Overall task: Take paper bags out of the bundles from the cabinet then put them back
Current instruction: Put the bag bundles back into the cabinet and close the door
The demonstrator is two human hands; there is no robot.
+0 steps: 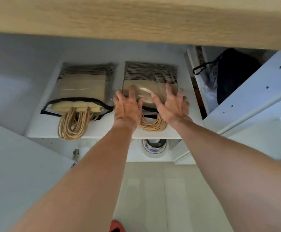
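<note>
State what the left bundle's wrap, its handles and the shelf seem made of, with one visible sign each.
Wrap: likely clear plastic film; glossy glare streak, bags showing through.
Handles: probably twisted paper cord; tan, rope-like loops.
Shelf: apparently white laminated board; smooth, matte, square edge.

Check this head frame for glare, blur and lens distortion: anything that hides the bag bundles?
Head view: a glare streak lies on the plastic of the right bundle between the left hand and right hand; a fainter streak crosses the left bundle. The wooden top is smeared by blur. Wide-angle bending curves the cabinet shelf edges. Both bundles stay readable.
</note>
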